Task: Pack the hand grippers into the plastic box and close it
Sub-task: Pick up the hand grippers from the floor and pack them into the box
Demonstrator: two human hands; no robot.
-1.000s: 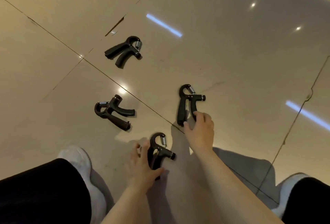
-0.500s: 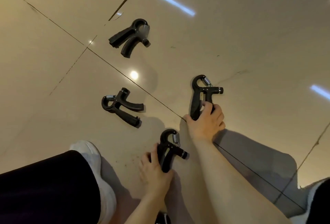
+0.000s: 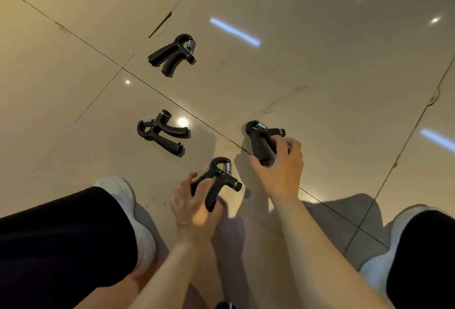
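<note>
Both forearms are bare to the frame edge, with no sleeve in view on the left hand (image 3: 194,210) or the right hand (image 3: 280,168). Black trousers (image 3: 61,242) cover both legs. White shoes (image 3: 133,212) are worn on both feet.

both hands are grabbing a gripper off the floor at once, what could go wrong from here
1. The left hand holds its hand gripper by the handles with the fingertips only; it may slip and drop on the tiled floor.
2. The right hand curls round both handles of the other gripper; squeezing them could pinch a finger.
3. No plastic box is in view, so two full hands may struggle to open it.
</note>
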